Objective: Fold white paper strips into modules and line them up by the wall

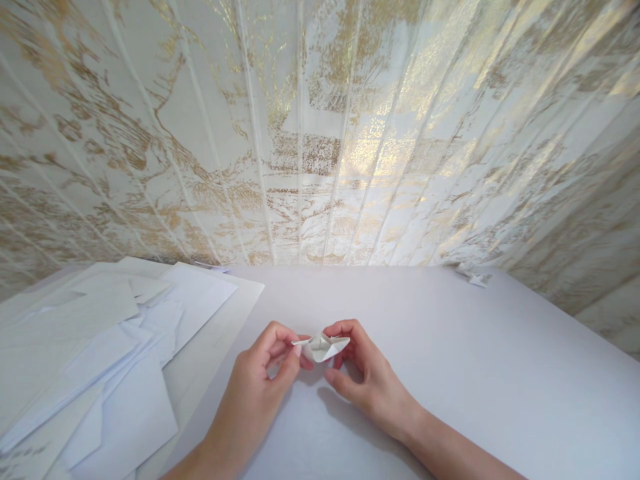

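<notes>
A small folded white paper piece point(323, 347), shaped like a little boat, is held just above the white table point(475, 373) between both hands. My left hand point(265, 370) pinches its left tip with thumb and fingers curled. My right hand point(363, 373) pinches its right end, fingers bent around it. Both wrists come in from the bottom edge of the view.
A loose pile of white paper sheets point(95, 353) covers the table's left side. A small crumpled or folded paper bit point(475, 277) lies at the far right by the wall. A white-and-gold patterned curtain point(320, 133) hangs behind the table.
</notes>
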### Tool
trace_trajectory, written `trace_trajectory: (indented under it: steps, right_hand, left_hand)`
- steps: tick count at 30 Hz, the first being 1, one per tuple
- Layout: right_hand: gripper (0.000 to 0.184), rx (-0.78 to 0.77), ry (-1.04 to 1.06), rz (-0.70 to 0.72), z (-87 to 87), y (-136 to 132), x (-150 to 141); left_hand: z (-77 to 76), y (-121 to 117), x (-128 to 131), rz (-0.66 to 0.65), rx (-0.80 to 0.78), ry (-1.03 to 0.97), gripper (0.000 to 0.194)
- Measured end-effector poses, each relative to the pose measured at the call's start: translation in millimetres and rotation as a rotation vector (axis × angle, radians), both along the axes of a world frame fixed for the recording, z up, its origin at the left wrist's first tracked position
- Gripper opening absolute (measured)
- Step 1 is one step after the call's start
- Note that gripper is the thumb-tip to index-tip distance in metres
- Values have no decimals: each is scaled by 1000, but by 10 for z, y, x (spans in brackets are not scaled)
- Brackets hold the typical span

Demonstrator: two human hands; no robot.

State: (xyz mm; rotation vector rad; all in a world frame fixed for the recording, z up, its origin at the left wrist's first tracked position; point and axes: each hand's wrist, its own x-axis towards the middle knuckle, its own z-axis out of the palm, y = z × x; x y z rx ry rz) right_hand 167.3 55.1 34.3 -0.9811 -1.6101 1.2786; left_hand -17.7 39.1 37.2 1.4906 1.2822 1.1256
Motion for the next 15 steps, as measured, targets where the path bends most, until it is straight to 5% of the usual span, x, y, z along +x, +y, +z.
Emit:
trace_trajectory:
  steps: [8,12,15]
  right_hand:
    - [29,18,4,7,-26,42,30]
    - [23,51,-3,-18,-63,66,47]
    - [20,61,-15,-10,-57,55,41]
  left_hand:
    - [-5,-33,-11,-12,121,234,5]
    - [-14,-48,-3,-35,171,273,28]
    - [20,-42,15,-102,64,279,33]
